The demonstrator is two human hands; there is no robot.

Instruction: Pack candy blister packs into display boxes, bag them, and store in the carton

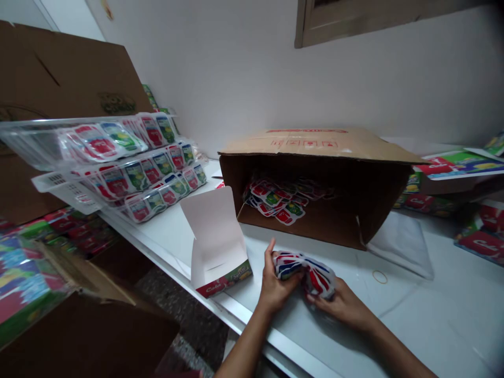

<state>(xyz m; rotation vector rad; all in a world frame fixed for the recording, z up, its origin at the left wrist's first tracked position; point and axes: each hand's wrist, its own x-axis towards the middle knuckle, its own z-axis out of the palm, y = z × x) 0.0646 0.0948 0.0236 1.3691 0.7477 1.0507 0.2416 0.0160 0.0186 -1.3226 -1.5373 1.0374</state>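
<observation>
A bunch of red, blue and white packets (321,274) is gripped between both hands above the white table. My left hand (274,286) is closed round its left end, thumb across the front and one finger pointing up. My right hand (340,304) closes on the right end; some of its fingers are hidden behind the bunch. Left of my hands stands a small open carton (220,257) with a white inside and a "Cola" front, its lid raised. Beyond, a large cardboard box (315,147) lies on its side, with loose packets (277,198) spilled inside.
Stacked clear plastic trays (79,181) of red and green packets stand at the left. An open brown box (98,320) sits low at the left, beside the table edge. A rubber band (380,276) and a clear plastic bag (401,244) lie at the right, near printed cartons (482,236).
</observation>
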